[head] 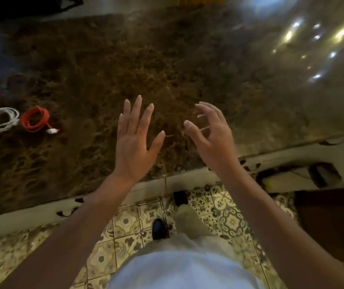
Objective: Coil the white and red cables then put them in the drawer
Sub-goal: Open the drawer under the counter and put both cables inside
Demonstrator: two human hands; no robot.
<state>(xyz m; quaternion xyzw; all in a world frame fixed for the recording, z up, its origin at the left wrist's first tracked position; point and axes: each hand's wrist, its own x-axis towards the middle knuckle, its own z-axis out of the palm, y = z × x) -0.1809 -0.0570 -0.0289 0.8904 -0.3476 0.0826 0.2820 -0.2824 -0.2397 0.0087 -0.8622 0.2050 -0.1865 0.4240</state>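
Note:
A white cable (pixel 1 119) lies in loose loops at the far left of the brown marble tabletop (pixel 104 59). Touching its right side is a red cable (pixel 34 119), also looped, with a white plug (pixel 52 131) at its near end. My left hand (pixel 134 140) hovers over the middle of the table, fingers spread and empty, well to the right of both cables. My right hand (pixel 209 134) is beside it, fingers curled apart, holding nothing. An open drawer (pixel 292 180) shows under the table's front edge at the right.
The table's pale carved front edge (pixel 42 213) runs across the view. Below it are patterned floor tiles (pixel 125 226), my dark shoes and light trousers. A dark object (pixel 324 174) sits in the drawer. Dark wood furniture stands at the lower right.

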